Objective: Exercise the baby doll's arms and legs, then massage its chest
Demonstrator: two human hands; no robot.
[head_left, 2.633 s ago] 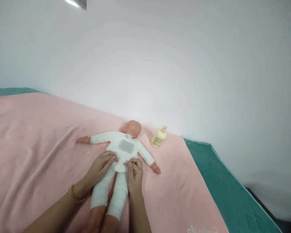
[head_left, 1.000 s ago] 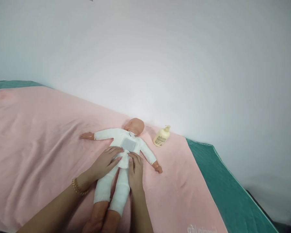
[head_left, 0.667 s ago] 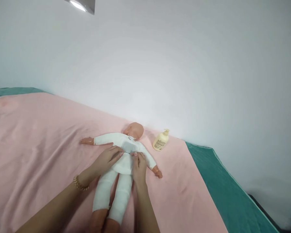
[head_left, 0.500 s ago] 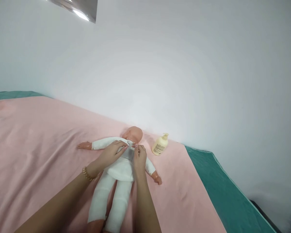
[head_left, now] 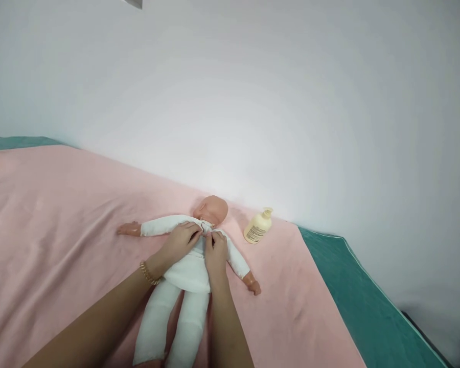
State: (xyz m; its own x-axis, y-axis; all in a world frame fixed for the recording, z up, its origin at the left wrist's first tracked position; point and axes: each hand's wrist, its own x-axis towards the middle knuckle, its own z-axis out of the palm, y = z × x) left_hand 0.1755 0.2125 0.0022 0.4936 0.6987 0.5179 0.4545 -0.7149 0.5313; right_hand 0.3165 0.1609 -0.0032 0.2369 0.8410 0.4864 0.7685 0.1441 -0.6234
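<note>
A doll (head_left: 187, 276) with a white cloth body and bare plastic head, hands and feet lies on its back, arms spread. My left hand (head_left: 182, 237) rests over its upper chest, fingertips pinched together just below the neck. From the other side, my right hand (head_left: 216, 250) meets it there with thumb and fingers closed. The fingertips nearly touch, and whatever is pinched between them is too small to make out. A thin dark cord or line (head_left: 203, 226) shows at the doll's neckline beside my left fingertips.
A pale yellow pump bottle (head_left: 258, 227) stands right of the doll's head. Under everything lies a pink blanket (head_left: 291, 286), over a green sheet (head_left: 348, 286) showing at the right and far left. A white wall (head_left: 253, 102) rises behind.
My right hand has moved left and its fingers now lie close to those of my left. The grey patch on the doll's chest is more covered. The camera view has shifted slightly.
</note>
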